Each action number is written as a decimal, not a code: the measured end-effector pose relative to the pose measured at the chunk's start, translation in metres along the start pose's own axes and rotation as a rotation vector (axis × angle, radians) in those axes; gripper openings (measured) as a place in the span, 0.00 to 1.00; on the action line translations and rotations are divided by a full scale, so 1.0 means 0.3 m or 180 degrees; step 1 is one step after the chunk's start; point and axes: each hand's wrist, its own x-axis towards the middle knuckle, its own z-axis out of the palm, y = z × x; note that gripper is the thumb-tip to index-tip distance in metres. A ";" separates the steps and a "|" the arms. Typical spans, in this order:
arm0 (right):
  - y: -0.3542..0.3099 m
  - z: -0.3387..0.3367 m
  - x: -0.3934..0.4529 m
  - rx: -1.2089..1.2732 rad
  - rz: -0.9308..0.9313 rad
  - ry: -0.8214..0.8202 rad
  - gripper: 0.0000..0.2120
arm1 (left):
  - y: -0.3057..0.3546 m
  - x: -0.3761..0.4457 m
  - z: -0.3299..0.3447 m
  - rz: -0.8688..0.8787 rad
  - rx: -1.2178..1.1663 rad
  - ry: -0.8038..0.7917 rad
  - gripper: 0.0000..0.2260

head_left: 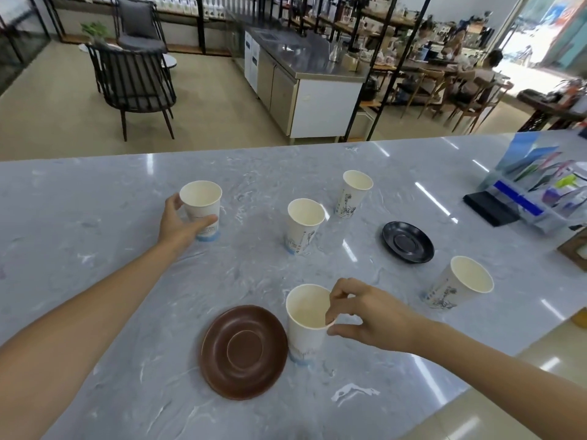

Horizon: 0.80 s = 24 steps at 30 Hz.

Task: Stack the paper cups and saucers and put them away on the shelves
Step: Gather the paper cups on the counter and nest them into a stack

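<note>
Head view, left hand (178,222) gripping far-left cup (201,208) on marble table (95,281), right hand (365,312) pinching near cup (306,322) rim beside brown saucer (243,351), three more cups upright, black saucer (408,242) right.

Setting: café or tea shop. Evidence: long marble-look counter (127,281) facing a stainless steel work unit (295,58), black-framed display shelving (374,23) stocked with wares. Lounge chairs (133,81); people seated at wooden tables (444,63).
</note>
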 end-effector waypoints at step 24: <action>-0.070 -0.267 0.038 0.1508 0.0329 0.0881 0.11 | 0.190 -0.364 -0.149 0.1612 0.0819 -0.1176 0.34</action>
